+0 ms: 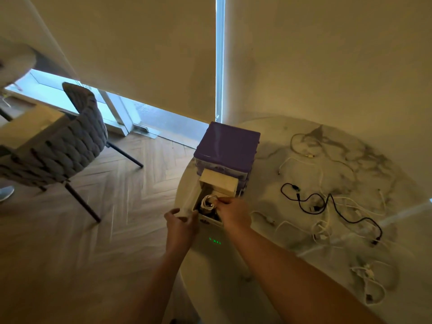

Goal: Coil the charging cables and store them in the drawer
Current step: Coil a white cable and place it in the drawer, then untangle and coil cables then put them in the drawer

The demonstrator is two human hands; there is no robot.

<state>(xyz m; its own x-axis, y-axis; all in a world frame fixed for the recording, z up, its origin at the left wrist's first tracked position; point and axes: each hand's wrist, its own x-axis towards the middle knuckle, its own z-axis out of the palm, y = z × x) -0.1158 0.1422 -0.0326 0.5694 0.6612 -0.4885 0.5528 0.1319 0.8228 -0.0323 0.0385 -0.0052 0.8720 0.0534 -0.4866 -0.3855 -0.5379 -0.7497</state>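
Right hand (235, 212) pinches a coiled white cable (208, 202) inside the open drawer (211, 222) of a purple organiser (230, 143); left hand (180, 222) grips the drawer's front corner; loose cables (327, 206) lie apart on the counter (268, 265).

Head camera looks steeply down over table (268, 265).

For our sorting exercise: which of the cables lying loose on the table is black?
The black cable, snaking across the middle of the marble table right of the drawer unit. The other loose cables around it are white.
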